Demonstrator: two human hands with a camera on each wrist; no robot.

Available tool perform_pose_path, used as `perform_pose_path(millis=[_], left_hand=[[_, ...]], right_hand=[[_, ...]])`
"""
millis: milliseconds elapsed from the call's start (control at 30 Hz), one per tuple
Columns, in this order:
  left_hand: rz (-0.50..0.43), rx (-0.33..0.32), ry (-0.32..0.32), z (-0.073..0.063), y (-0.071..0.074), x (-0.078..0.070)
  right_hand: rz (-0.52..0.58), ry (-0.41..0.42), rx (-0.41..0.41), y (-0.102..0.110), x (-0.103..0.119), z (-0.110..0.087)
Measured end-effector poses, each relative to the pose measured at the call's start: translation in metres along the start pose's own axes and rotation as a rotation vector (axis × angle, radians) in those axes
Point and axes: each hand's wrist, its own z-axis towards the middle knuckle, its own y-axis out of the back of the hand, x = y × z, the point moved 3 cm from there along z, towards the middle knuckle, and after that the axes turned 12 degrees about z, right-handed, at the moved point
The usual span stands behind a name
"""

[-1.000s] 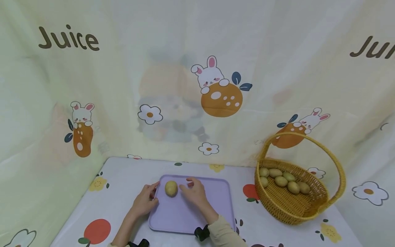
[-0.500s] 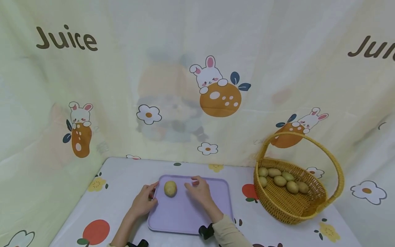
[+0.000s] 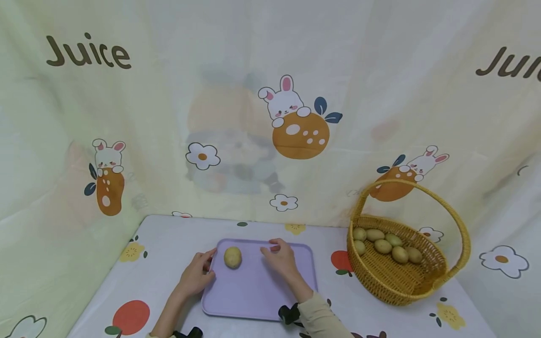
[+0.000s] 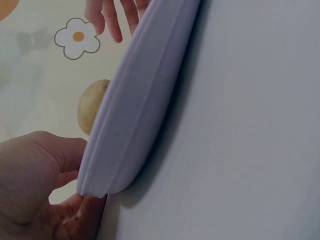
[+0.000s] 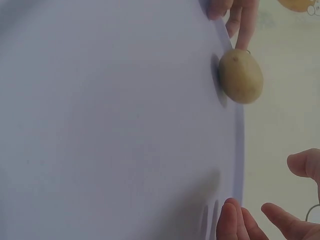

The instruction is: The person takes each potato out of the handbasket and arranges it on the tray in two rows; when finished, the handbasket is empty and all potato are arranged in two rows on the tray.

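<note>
A single potato (image 3: 233, 257) lies near the far left corner of a pale purple tray (image 3: 249, 295) on the table. My left hand (image 3: 197, 274) holds the tray's left rim, with the thumb on the tray side and fingers on the outer side in the right wrist view. To the right of the potato, my right hand (image 3: 281, 258) hovers over the far part of the tray. Its thumb and fingers (image 5: 227, 220) are spread apart with nothing between them, casting a shadow on the tray. In the left wrist view the tray edge partly hides the potato (image 4: 91, 107).
A yellow wicker basket (image 3: 380, 286) with a tall handle stands at the table's right side, and several potatoes (image 3: 382, 247) lie in its far left part. A printed curtain (image 3: 236, 108) hangs right behind the table. The tablecloth (image 3: 169, 234) has fruit and flower prints.
My right hand has moved to the right, away from the potato. The left hand stays at the tray's left rim, and the potato lies in the same place on the tray.
</note>
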Motion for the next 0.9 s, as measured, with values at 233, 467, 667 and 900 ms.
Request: perform_pose_path(millis=[233, 467, 667, 900], left_hand=[[0.010, -0.005, -0.003, 0.001, -0.002, 0.002], [0.012, 0.003, -0.004, 0.001, -0.002, 0.003], [0.014, 0.003, -0.004, 0.001, -0.001, 0.002], [0.018, -0.007, -0.014, 0.001, -0.002, 0.003]], right_hand=[[-0.009, -0.088, -0.006, 0.012, -0.004, 0.005], [-0.006, -0.098, -0.019, 0.026, -0.009, 0.010], [0.003, -0.091, -0.065, 0.041, -0.011, 0.015], [-0.019, -0.095, -0.087, 0.059, -0.010, 0.016]])
